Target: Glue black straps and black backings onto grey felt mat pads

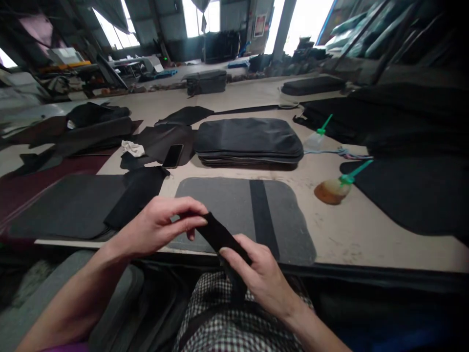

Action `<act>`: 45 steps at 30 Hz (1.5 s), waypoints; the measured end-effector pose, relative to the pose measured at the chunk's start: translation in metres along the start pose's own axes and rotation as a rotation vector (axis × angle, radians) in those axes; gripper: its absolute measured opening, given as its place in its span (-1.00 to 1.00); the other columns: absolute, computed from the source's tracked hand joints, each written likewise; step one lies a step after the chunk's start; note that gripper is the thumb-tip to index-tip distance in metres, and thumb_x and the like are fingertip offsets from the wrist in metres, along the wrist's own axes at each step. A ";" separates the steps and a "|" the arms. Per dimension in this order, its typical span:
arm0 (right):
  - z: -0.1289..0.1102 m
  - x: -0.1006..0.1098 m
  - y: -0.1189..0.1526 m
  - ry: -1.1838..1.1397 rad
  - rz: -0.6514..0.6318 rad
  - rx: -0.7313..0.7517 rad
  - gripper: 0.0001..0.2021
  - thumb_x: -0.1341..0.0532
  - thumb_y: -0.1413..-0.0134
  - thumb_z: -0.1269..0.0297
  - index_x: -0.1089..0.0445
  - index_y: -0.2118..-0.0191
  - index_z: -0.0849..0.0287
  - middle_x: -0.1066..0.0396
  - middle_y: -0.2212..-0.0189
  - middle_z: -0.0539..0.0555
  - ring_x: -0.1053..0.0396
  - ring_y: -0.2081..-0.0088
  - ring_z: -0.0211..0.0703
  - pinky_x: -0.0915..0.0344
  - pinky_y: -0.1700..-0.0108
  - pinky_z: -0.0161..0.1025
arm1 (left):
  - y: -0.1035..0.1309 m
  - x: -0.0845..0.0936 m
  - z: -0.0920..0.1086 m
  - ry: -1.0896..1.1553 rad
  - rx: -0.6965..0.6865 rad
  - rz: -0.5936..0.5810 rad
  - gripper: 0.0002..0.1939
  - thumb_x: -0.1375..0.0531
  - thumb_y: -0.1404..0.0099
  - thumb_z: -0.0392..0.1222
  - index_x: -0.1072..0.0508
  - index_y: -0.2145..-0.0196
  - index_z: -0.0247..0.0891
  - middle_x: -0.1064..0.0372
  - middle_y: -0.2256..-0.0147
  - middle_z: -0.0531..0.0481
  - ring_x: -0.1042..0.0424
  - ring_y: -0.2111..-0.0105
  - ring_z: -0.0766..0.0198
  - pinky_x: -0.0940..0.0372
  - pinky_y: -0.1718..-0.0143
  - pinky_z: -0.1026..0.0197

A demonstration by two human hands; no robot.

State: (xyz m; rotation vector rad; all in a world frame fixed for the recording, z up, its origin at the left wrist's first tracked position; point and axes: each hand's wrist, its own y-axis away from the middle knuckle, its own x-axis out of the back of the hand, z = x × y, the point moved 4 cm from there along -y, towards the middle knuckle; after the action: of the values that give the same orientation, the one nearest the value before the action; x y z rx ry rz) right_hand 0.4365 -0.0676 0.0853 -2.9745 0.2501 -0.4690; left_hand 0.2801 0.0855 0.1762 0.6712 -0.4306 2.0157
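Observation:
Between my two hands stretches a black fabric strip [223,234], above the table's front edge. My left hand [172,220] pinches its upper end between thumb and fingers. Lower down, my right hand [254,264] grips the same strip, thumb on top; its lower part hangs toward my lap. Just beyond lies a flat grey panel [220,193] with rounded corners, and another black strip [263,215] lies across its right side. To the left, a folded black cloth [137,198] rests on more dark grey panels [69,203].
A stack of black panels [249,139] sits mid-table, with a phone [173,156] to its left. Two bottles with green spouts stand right: one with brown liquid [331,191], one clear [314,142]. A crumpled white cloth [132,148] and dark material [414,190] lie around.

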 end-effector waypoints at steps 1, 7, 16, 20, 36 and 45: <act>0.010 0.000 0.000 -0.030 0.040 -0.076 -0.77 -0.13 -0.46 0.12 -0.46 0.14 0.10 -0.46 0.35 -0.03 -0.44 0.33 -0.20 -0.37 0.26 -0.30 | -0.011 0.007 -0.014 0.062 0.049 0.056 -0.80 -0.26 -0.37 0.03 -0.59 0.15 -0.06 -0.53 0.33 0.02 -0.48 0.47 0.27 -0.42 0.33 0.18; 0.048 -0.013 -0.012 0.021 0.190 -0.180 -0.62 0.01 -0.47 0.12 -0.20 -0.25 0.15 -0.49 0.21 0.10 -0.51 0.14 -0.07 -0.42 0.04 -0.15 | -0.100 0.026 -0.106 0.126 0.111 0.110 -0.75 -0.34 -0.23 0.01 -0.55 0.26 -0.22 -0.49 0.37 0.03 -0.45 0.45 0.29 -0.38 0.32 0.21; 0.050 -0.062 -0.057 -0.215 -0.035 -0.318 -0.81 0.00 -0.39 0.19 -0.05 -0.02 0.08 -0.33 0.55 -0.17 -0.38 0.63 -0.21 -0.28 0.55 -0.35 | -0.189 0.016 -0.180 -0.609 -0.083 0.059 -0.81 -0.24 -0.36 -0.08 -0.63 0.21 -0.17 -0.52 0.25 -0.05 -0.47 0.25 0.18 -0.27 0.23 0.20; 0.054 -0.068 -0.064 -0.273 -0.060 -0.360 -0.82 -0.04 -0.36 0.20 -0.06 0.01 0.06 -0.42 0.53 -0.16 -0.36 0.65 -0.25 -0.25 0.61 -0.39 | -0.198 0.009 -0.190 -0.626 -0.126 0.008 -0.84 -0.26 -0.36 -0.10 -0.62 0.22 -0.18 -0.52 0.27 -0.04 -0.46 0.26 0.19 -0.25 0.22 0.21; 0.060 -0.077 -0.063 -0.324 -0.100 -0.419 -0.83 -0.04 -0.34 0.19 -0.04 0.05 0.06 -0.44 0.54 -0.15 -0.38 0.66 -0.25 -0.22 0.61 -0.39 | -0.206 0.002 -0.202 -0.653 -0.152 0.000 -0.80 -0.36 -0.29 -0.14 -0.55 0.13 -0.18 -0.57 0.24 -0.03 -0.46 0.18 0.14 -0.20 0.05 0.12; 0.059 -0.073 -0.061 -0.235 -0.115 -0.388 -0.82 -0.07 -0.34 0.14 -0.05 0.08 0.05 -0.44 0.55 -0.15 -0.36 0.67 -0.24 -0.26 0.56 -0.35 | -0.187 -0.015 -0.185 -0.833 -0.253 -0.010 -0.75 -0.07 -0.42 -0.30 -0.57 0.19 -0.20 -0.49 0.16 -0.11 -0.31 0.06 0.05 -0.11 0.02 0.00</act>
State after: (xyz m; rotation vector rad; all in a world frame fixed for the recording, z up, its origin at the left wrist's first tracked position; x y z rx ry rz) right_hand 0.3953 0.0104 0.0171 -3.3969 0.1626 -0.0818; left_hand 0.3950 0.2694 0.0275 1.3293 -1.1365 1.5521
